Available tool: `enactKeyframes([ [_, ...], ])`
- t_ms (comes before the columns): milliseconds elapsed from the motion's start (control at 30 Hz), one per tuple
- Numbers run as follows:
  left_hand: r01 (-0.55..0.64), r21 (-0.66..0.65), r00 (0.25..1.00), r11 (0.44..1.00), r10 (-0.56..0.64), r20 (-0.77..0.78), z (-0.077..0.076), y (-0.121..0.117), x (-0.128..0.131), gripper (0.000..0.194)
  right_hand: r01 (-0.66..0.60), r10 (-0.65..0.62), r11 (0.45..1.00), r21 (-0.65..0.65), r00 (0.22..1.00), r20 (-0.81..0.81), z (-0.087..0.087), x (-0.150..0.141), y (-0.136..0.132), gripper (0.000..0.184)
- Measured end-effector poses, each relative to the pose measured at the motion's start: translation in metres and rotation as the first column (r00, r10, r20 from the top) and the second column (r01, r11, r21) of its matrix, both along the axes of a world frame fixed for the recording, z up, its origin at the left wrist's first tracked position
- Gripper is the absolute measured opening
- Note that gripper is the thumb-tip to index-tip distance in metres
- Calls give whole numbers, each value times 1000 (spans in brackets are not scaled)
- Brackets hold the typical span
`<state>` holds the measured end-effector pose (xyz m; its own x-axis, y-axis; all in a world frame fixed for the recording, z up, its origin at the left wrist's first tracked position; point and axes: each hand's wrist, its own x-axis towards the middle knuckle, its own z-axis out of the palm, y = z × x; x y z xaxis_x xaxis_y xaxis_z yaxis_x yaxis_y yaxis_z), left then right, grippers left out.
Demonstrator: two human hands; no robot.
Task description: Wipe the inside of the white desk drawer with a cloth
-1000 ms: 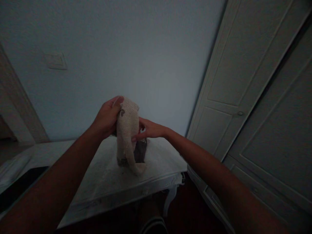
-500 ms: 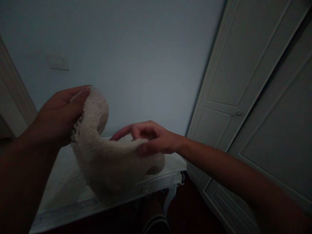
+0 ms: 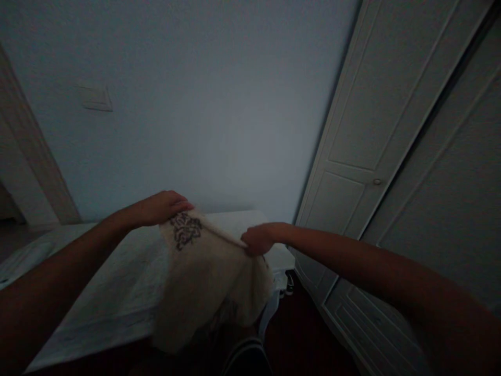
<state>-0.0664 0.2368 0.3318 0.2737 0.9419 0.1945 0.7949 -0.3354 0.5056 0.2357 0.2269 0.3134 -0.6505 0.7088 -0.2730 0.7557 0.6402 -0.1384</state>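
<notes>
A cream towel point(image 3: 203, 282) with a dark floral pattern hangs between my two hands, over the front edge of a white table point(image 3: 129, 261). My left hand point(image 3: 166, 206) is closed on its upper left corner, close to the dark motif. Its upper edge slopes down to the right, where my right hand point(image 3: 260, 239) grips it in a closed fist. Folds run down from the right fist. The lower part drapes in front of the table and hides some of its front. Dim light blurs the weave.
A pale blue wall point(image 3: 211, 115) with a light switch point(image 3: 96, 99) rises behind the table. To the right stands a white wardrobe point(image 3: 348, 151) with a round knob point(image 3: 376, 181). Dark red floor point(image 3: 301, 334) shows below. A door frame point(image 3: 35, 141) is at the left.
The towel was bunched and raised at the left; now it is spread and hangs down, its pattern showing. My left hand has moved right and down. My right hand has closed into a fist.
</notes>
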Motion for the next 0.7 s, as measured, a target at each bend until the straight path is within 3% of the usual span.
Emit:
enactKeyframes([
  [33, -126, 226, 992, 966, 117, 52, 3, 6, 4, 44, 75, -86, 978, 193, 995, 50, 16, 0, 10, 45],
  [67, -267, 443, 963, 856, 221, 153, 10, 10, 7, 44, 105, -119, 955, 277, 992, 33, 34, 1, 20, 51],
  [100, -386, 595, 922, 705, 279, 268, 19, 10, 11, 45, 142, -152, 911, 386, 988, -5, 53, 3, 30, 56],
  [133, -471, 686, 882, 555, 293, 370, 29, 8, 14, 46, 194, -176, 796, 573, 980, -89, 72, 5, 40, 57],
  [167, -508, 734, 861, 451, 280, 424, 39, 4, 18, 47, 249, -178, 664, 705, 969, -174, 90, 8, 48, 57],
  [233, -485, 799, 873, 354, 252, 418, 52, -8, 26, 45, 313, -152, 465, 828, 950, -273, 115, 14, 62, 57],
  [267, -440, 829, 895, 345, 245, 374, 55, -14, 30, 45, 319, -149, 425, 847, 948, -282, 122, 18, 66, 59],
  [333, -333, 870, 936, 363, 235, 260, 53, -22, 37, 45, 286, -165, 443, 850, 958, -236, 122, 24, 68, 67],
  [433, -189, 883, 979, 429, 148, 138, 37, -25, 45, 45, 160, -155, 592, 790, 984, -83, 94, 31, 61, 84],
  [500, -102, 843, 994, 529, 27, 103, 23, -23, 52, 45, 44, -76, 722, 690, 997, 17, 61, 34, 49, 88],
  [567, 17, 740, 990, 672, -115, 81, 7, -22, 61, 44, -90, 55, 843, 531, 995, 82, 22, 36, 32, 85],
  [633, 164, 590, 966, 790, -250, 68, -10, -25, 73, 42, -225, 202, 916, 333, 974, 101, -19, 35, 12, 79],
  [700, 300, 447, 931, 843, -362, 57, -29, -33, 87, 41, -295, 289, 947, 125, 955, 63, -57, 33, -7, 69],
])
